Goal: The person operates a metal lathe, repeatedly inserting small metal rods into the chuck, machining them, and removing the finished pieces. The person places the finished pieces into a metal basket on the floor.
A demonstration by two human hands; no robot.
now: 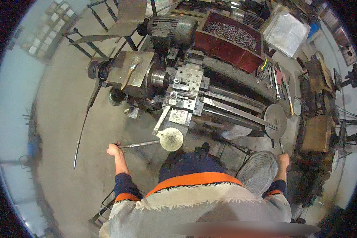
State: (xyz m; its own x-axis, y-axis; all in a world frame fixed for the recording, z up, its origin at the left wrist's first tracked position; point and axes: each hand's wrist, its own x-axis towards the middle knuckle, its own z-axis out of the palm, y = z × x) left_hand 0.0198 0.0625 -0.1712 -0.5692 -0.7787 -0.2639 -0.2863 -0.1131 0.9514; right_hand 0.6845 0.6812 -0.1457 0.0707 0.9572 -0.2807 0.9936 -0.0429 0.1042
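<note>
In front of me stands a small metal lathe (186, 85) with a spindle (160, 78) at its left. My left hand (114, 150) is closed around the end of a long metal lever (141, 143), which runs to a pale round dial (171, 139) at the near side of the machine. On the right, my right hand (283, 160) is closed on a short handle (281, 146) below a dark round disc (274, 119). A flat bar (234, 110) links that disc to the slide. Whether a workpiece sits in the spindle is too small to tell.
A red-brown bin (226, 51) of small metal parts stands behind the lathe. Wrenches (275, 81) lie at its right. A perforated round basket (258, 172) is beside my right arm. A brush (131, 73) lies on the headstock cover, and a long rod (85, 123) slants down at left.
</note>
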